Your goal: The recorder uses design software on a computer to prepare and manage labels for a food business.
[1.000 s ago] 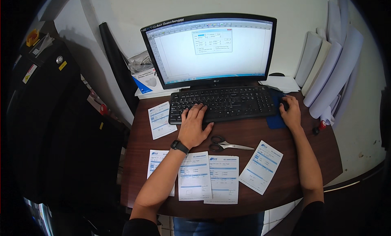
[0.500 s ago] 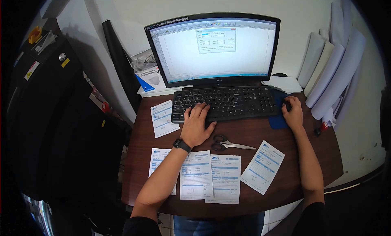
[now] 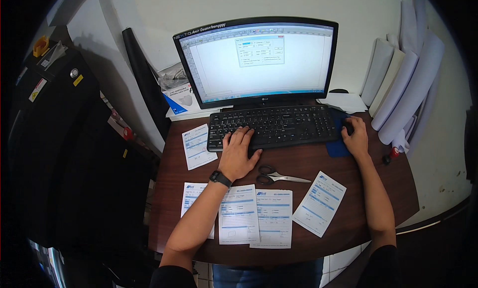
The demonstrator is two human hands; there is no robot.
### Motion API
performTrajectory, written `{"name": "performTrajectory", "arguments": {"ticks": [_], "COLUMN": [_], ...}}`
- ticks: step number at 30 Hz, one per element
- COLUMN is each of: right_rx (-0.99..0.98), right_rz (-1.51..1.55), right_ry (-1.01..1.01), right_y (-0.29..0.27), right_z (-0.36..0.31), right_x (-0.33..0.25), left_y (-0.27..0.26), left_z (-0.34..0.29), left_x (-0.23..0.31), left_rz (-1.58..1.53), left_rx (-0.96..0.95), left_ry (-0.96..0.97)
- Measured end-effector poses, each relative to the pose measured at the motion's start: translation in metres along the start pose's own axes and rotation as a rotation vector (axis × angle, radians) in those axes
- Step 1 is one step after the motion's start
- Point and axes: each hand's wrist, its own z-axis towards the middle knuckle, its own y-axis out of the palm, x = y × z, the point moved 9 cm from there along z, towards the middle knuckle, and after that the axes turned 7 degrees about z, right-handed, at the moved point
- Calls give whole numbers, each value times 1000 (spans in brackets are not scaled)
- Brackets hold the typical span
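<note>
My left hand [image 3: 239,154], a black watch on its wrist, rests open on the left part of the black keyboard [image 3: 279,129]. Its fingers are spread over the lower keys, the thumb below the front edge. On the blue mouse pad [image 3: 339,149] at the keyboard's right end, my right hand [image 3: 356,136] curls round a dark computer mouse, which is mostly hidden by the fingers. Behind the keyboard stands a monitor [image 3: 264,79] showing a small dialog window over a white page. Black-handled scissors [image 3: 282,177] lie right of my left wrist, blades pointing right.
Printed forms, among them a tilted sheet [image 3: 319,203] and a middle sheet [image 3: 239,216], lie along the desk's front [image 3: 318,250]. Another form [image 3: 198,147] is left of the keyboard. White paper rolls [image 3: 413,84] lean at the right wall; a large black machine [image 3: 64,153] stands left.
The whole view has shifted slightly to the left. Both hands keep their places on the keyboard and mouse, and the dialog window stays on the monitor.
</note>
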Motion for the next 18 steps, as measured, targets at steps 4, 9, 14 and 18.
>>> {"name": "performTrajectory", "arguments": {"ticks": [4,9,14,18], "right_rx": [-1,-23,-25,-32], "right_rz": [-24,-51,-32,-31], "right_ry": [-5,-50,-25,-22], "right_y": [-1,0,2,4], "right_z": [1,-1,0,-1], "right_x": [-11,-15,-2,-2], "left_y": [0,1,1,1], "left_z": [0,0,0,-1], "left_x": [-2,-1,-1,-2], "left_rz": [3,-2,-10,-11], "left_rx": [-10,-3,-9,-7], "left_ry": [-5,2,-2,-2]}}
